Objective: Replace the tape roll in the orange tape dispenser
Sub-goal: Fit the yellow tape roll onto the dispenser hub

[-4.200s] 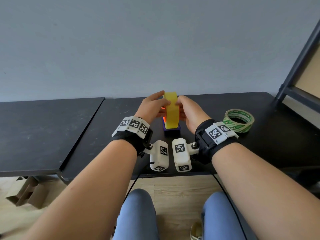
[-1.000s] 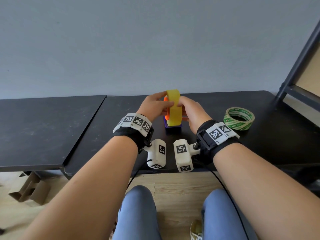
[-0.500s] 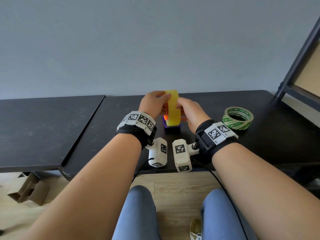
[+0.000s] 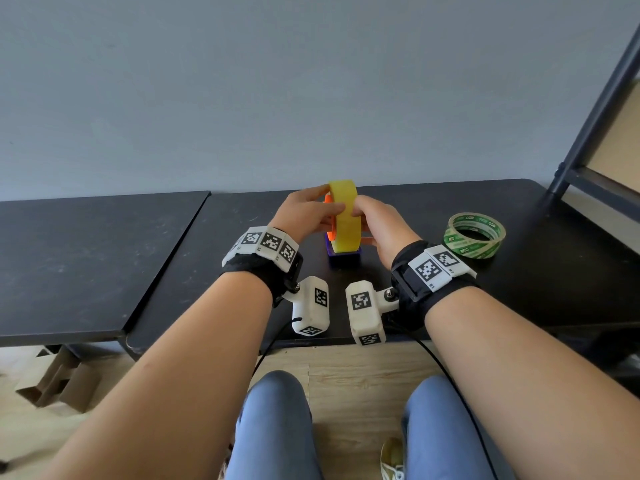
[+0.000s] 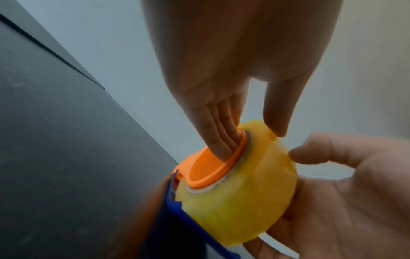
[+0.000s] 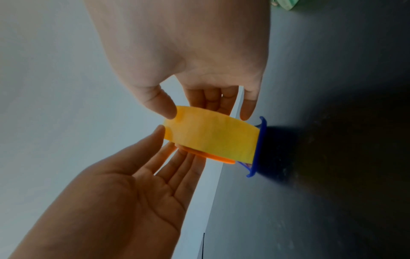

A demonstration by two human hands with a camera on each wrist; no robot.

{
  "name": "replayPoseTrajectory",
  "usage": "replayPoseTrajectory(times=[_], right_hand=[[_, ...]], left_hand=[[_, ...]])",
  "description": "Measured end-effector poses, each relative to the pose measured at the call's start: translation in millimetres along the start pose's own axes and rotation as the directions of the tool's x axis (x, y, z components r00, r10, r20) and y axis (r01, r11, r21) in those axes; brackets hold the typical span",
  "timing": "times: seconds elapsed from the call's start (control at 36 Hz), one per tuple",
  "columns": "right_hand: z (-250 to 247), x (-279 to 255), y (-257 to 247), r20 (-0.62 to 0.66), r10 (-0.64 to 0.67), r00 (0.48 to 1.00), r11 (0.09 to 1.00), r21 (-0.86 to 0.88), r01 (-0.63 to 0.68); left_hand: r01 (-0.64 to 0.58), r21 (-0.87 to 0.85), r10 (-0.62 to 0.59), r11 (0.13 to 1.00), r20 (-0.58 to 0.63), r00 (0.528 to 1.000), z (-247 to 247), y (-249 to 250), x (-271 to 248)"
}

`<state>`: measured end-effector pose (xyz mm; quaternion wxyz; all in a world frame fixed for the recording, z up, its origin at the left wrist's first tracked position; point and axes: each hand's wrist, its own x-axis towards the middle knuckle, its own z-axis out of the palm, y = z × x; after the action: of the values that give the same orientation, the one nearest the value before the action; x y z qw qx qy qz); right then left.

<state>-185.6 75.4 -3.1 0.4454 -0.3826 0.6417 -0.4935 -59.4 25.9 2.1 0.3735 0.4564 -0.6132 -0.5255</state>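
A yellow tape roll (image 4: 343,220) (image 5: 244,201) (image 6: 213,136) stands on edge on the orange tape dispenser (image 4: 330,233), whose round orange hub (image 5: 208,168) (image 6: 210,156) fills the roll's core. The dispenser's blue base (image 4: 344,259) (image 6: 258,145) rests on the black table (image 4: 433,209). My left hand (image 4: 304,216) (image 5: 221,70) presses straight fingers into the hub from the left, its thumb lying on the roll's top. My right hand (image 4: 377,223) (image 6: 188,52) grips the roll from the right, thumb on the tread and fingers behind it.
A green-printed tape roll (image 4: 474,237) lies flat on the table to the right. A second black table (image 4: 86,254) adjoins on the left across a narrow gap. A black shelf frame (image 4: 595,116) rises at far right. Cardboard (image 4: 59,382) lies on the floor.
Both hands have stayed on the yellow roll at the dispenser. My left fingers have slid down from the roll's top to its side, and the orange flange now shows beside them.
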Motion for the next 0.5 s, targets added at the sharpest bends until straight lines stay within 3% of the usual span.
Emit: replayPoseTrajectory(times=[0.39, 0.5], right_hand=[[-1.4, -6.4, -2.0, 0.019, -0.018, 1.000, 1.000, -0.004, 0.018], [-2.3, -7.3, -2.7, 0.017, -0.014, 1.000, 1.000, -0.006, 0.014]], left_hand=[[-0.071, 0.067, 0.079, 0.995, -0.124, 0.989, 2.3, -2.0, 3.3], [-0.074, 0.075, 0.082, 0.994, -0.110, 0.991, 2.4, -2.5, 4.2]])
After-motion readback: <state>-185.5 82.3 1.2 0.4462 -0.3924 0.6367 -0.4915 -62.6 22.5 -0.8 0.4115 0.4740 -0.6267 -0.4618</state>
